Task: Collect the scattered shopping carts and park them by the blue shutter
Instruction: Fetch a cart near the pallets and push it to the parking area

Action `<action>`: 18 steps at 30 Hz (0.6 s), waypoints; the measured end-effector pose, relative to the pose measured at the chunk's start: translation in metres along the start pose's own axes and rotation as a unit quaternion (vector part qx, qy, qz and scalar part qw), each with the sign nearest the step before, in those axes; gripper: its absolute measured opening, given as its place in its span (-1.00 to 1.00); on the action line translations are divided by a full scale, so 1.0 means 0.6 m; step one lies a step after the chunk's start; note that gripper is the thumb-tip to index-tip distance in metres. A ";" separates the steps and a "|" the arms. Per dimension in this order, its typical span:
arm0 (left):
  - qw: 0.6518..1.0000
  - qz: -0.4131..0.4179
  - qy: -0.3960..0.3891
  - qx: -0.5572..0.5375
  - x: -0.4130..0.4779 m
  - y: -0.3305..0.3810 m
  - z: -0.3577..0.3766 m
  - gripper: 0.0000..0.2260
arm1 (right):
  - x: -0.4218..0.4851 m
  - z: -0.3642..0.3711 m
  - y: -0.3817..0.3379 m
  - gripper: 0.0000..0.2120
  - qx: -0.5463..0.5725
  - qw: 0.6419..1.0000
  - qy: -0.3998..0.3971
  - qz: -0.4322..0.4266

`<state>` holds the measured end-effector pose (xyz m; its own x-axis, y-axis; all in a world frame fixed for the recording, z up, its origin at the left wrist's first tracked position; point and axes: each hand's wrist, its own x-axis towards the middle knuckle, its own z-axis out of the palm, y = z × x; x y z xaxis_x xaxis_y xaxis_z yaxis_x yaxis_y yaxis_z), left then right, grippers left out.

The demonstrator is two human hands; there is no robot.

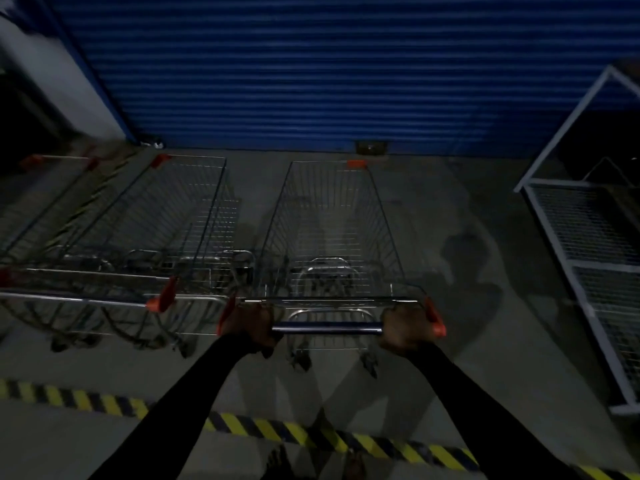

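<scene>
Yellow-and-black striped tape (pixel 259 427) crosses the floor (pixel 485 341) nearest the viewer. Two dark-sleeved arms reach straight forward. The left hand (pixel 251 323) and right hand (pixel 403 329) each curl round one end of the handle (pixel 327 328) of a shopping cart (pixel 332 237). Just left stand a second cart (pixel 180 220) and a third cart (pixel 52 202). All three face the blue shutter (pixel 311 81) beyond.

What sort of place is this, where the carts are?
Likely a shop's back or cart-parking area, dimly lit: a closed blue ribbed roller shutter, silver wire shopping carts with orange corner caps lined up before it, and yellow-and-black hazard tape across the grey concrete floor.
</scene>
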<state>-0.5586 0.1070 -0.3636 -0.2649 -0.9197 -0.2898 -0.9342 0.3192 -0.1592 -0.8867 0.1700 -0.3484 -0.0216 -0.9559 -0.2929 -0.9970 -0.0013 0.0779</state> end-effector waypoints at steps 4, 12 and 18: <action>0.998 -0.029 -0.048 0.004 0.014 -0.005 -0.010 -0.45 | 0.018 0.004 -0.007 -0.73 0.005 0.996 0.078 -0.046; 0.995 -0.071 -0.068 0.017 0.031 -0.028 -0.009 -0.65 | 0.049 0.011 -0.026 -0.70 0.080 0.988 0.113 -0.066; 0.995 -0.080 -0.062 0.025 0.010 -0.036 -0.007 -0.68 | 0.035 0.034 -0.045 -0.78 0.085 0.971 0.214 -0.067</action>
<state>-0.5413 0.0938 -0.3579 -0.0802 -0.9252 -0.3709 -0.9483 0.1854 -0.2575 -0.8616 0.1557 -0.3762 0.1068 -0.9849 0.1364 -0.9874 -0.1211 -0.1018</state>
